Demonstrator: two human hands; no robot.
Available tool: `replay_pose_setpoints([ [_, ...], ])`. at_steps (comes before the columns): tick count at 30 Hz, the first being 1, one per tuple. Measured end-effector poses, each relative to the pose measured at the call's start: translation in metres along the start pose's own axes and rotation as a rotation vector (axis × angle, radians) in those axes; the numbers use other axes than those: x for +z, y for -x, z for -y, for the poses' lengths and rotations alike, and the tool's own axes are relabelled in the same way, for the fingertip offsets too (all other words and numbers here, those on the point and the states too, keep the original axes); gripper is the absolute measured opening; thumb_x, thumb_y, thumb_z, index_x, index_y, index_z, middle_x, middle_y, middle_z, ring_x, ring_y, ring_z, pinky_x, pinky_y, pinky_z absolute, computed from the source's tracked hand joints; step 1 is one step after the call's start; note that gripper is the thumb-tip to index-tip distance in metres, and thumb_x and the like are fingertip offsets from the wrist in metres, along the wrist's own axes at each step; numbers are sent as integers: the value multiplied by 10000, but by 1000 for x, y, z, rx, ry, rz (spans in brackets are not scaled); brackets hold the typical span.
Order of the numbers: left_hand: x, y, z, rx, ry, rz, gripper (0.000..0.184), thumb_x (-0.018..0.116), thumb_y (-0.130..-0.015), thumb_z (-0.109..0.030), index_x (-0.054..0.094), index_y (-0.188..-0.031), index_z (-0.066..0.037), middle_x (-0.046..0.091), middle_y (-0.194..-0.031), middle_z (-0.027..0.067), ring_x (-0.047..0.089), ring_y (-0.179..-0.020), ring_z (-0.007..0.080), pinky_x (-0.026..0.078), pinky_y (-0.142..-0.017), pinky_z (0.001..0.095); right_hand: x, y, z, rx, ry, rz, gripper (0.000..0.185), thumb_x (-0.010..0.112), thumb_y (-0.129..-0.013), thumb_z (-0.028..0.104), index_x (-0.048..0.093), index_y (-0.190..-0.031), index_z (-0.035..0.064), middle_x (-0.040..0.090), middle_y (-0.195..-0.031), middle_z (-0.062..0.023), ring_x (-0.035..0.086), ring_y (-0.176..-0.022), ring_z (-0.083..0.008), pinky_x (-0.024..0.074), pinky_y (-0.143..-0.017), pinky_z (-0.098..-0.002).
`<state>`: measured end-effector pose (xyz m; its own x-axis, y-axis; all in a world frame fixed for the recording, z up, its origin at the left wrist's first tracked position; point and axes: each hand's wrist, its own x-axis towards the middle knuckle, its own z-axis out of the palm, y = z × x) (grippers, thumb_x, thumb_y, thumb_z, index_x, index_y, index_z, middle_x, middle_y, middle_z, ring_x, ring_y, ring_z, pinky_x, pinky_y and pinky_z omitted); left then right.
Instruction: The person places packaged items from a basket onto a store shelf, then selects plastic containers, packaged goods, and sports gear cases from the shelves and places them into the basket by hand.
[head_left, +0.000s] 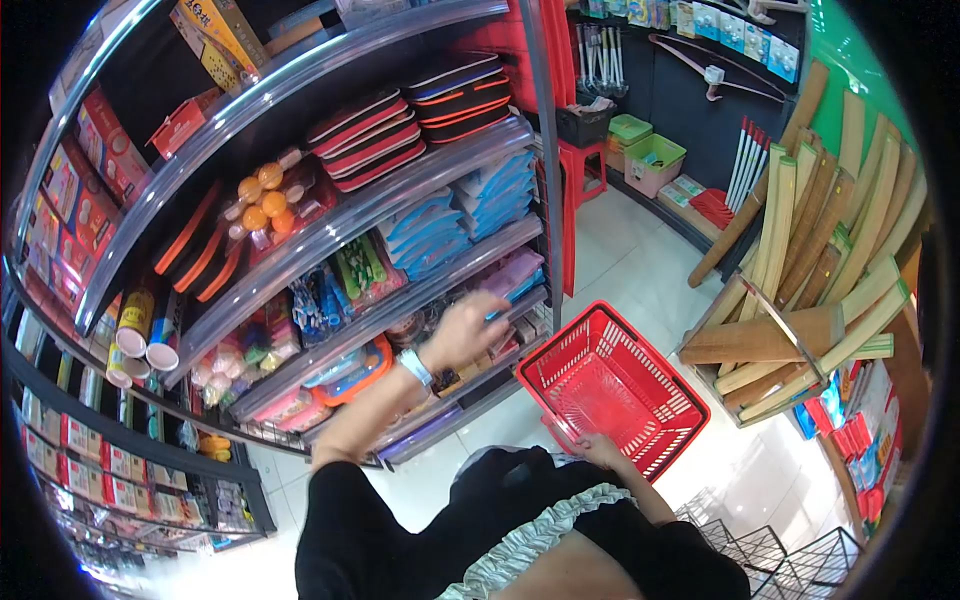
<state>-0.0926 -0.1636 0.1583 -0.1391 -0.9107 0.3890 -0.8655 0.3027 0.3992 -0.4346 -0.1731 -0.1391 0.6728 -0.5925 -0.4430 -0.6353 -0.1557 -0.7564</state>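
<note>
My left hand [468, 332], slightly blurred and with a light-coloured watch or band [414, 371] on its wrist, is in front of the lower shelves. Its fingers look curled, and a small bit of blue shows at them; I cannot make out what that is. Close behind the hand are flat purple and blue packs [515, 275] on a shelf. My right hand [598, 451] is closed on the near side of a red shopping basket [683, 412], seemingly at its handle. No goods are visible inside the basket, which is low beside the shelf end.
Striped zipped cases [368, 140], blue packs [425, 235] and orange balls [265, 200] fill the shelves [350, 215] at left. At right, a rack holds several wooden boards [765, 335]. Black wire baskets [770, 545] are at lower right, and a red stool [582, 165] is farther back.
</note>
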Motion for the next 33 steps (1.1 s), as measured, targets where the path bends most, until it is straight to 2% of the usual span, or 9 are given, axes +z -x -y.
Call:
replay_pose_setpoints([
  [5,-73,-69,0,274,-464,-88,282,661,-741,-158,582,-985,-39,587,-1011,160,557,-967,327,453,-829,411,-10,1,-5,-10,-188,-61,402,682,-782,325,649,-1028,8,685,-849,-142,659,-793,-238,506,-724,-340],
  [10,-136,-140,6,316,-925,-167,210,632,-762,-133,599,-955,-55,580,-994,80,535,-1005,250,429,-861,361,-18,4,-8,-40,-4,-163,394,694,-762,319,654,-1012,18,676,-853,-144,658,-791,-247,506,-717,-353],
  [12,-160,-164,12,358,-1071,-213,179,561,-775,-105,606,-938,-47,566,-1038,86,516,-1026,233,420,-857,340,-18,1,-13,-74,126,-161,390,690,-767,323,655,-1013,24,674,-860,-145,658,-802,-249,506,-723,-357],
  [16,-186,-199,25,391,-1306,-256,215,523,-796,-101,606,-980,-28,522,-1199,126,492,-1097,239,419,-871,336,-13,1,-21,29,-51,-146,379,660,-780,370,661,-962,37,659,-941,-180,645,-865,-305,499,-739,-393],
  [21,-185,-224,48,254,-1284,-134,306,579,-780,-158,614,-1053,-25,468,-1304,174,452,-1198,293,382,-975,393,-13,-10,-24,98,62,-234,386,716,-757,309,661,-1026,37,671,-856,-121,649,-798,-230,507,-713,-338],
  [25,-183,-228,51,207,-1199,-117,341,636,-779,-232,622,-1044,-18,441,-1336,191,427,-1231,304,373,-994,425,-17,-20,-22,91,48,-148,386,697,-769,324,665,-1034,44,675,-877,-120,644,-799,-230,503,-751,-344],
  [28,-185,-224,45,202,-1163,-94,407,676,-770,-272,613,-1080,-15,447,-1325,191,438,-1221,314,394,-973,439,-49,-34,-10,-72,75,-66,354,682,-779,301,661,-1018,40,674,-895,-122,645,-810,-227,500,-757,-337],
  [31,-188,-223,52,174,-1178,-62,426,681,-768,-274,592,-1125,-59,393,-1374,200,406,-1246,321,354,-1009,453,-102,-56,29,-177,151,-236,333,636,-794,345,641,-931,42,654,-851,-155,640,-804,-293,503,-729,-403],
  [33,-192,-219,50,131,-1111,-49,420,676,-776,-246,579,-1146,-71,404,-1355,204,441,-1206,339,388,-981,467,-143,-81,59,-256,162,-293,324,630,-798,334,640,-954,50,652,-853,-163,642,-812,-295,503,-733,-399],
])
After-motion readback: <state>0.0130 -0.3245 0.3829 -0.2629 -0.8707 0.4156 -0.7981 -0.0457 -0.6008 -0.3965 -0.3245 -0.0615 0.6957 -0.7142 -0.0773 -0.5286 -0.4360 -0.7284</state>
